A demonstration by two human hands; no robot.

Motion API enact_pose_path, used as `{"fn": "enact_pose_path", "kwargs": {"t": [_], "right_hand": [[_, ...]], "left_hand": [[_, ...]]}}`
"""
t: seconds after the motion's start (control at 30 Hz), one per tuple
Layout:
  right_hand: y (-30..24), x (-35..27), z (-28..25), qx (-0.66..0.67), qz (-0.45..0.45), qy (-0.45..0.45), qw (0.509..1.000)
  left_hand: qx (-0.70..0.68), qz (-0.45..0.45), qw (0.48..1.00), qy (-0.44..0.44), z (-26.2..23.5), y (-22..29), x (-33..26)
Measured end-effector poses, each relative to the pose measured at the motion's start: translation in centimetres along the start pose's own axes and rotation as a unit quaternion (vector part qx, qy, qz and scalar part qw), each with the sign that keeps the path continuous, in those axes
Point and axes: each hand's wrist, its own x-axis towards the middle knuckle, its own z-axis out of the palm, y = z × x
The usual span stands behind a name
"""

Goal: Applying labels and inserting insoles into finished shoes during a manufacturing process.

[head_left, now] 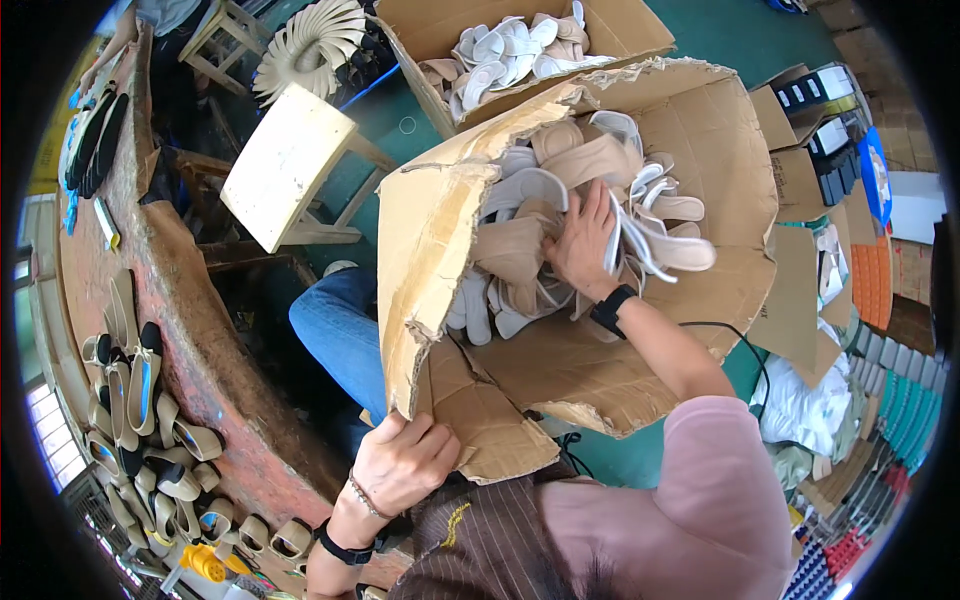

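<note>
Clamped the left hand (pixel 405 458) around the torn near-left flap of the cardboard box (pixel 430 230). Laid the right hand (pixel 583 243), with thumb and fingers apart, on the beige fabric pieces (pixel 600 160) heaped inside the box. Saw those lying in mixed directions; noted one white-edged piece (pixel 688 252) beside the right hand, pointing with its long axis toward the box's right wall. Saw the reddish bench (pixel 222 365) with shoes (pixel 145 390) left of the box, a pale stool (pixel 290 165) nearer its left side, a second carton (pixel 625 30) behind it, and green floor (pixel 725 35) around it.
</note>
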Motion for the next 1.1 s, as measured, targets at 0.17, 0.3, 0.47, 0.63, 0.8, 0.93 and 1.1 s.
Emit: {"fn": "enact_pose_path", "kwargs": {"t": [0.17, 0.3, 0.47, 0.63, 0.8, 0.93, 1.1], "right_hand": [[2.4, 2.3, 1.2, -0.022, 0.082, -0.073, 0.994], [3.3, 6.0, 2.2, -0.002, 0.200, -0.255, 0.946], [3.7, 6.9, 4.1, -0.006, 0.185, -0.355, 0.916], [10.8, 6.3, 9.9, 0.159, 0.152, -0.368, 0.904], [10.8, 3.3, 12.8, 0.254, 0.173, -0.296, 0.905], [11.5, 1.9, 12.8, 0.301, 0.211, -0.251, 0.895], [9.2, 0.4, 9.6, 0.400, 0.335, -0.249, 0.816]], "left_hand": [[-0.008, -0.003, 1.000, 0.001, 0.1, 0.0, 0.0], [-0.006, -0.012, 1.000, 0.003, 0.0, -0.1, -0.2], [-0.008, -0.021, 1.000, -0.002, 0.2, -0.1, -0.2], [-0.012, -0.025, 1.000, -0.013, 0.1, 0.1, -1.0], [-0.031, -0.055, 0.998, -0.031, 0.7, -0.5, -3.3], [-0.041, -0.070, 0.996, -0.024, 1.7, -1.7, -3.2], [-0.073, -0.118, 0.990, 0.003, 5.4, -4.1, -2.8]]}}
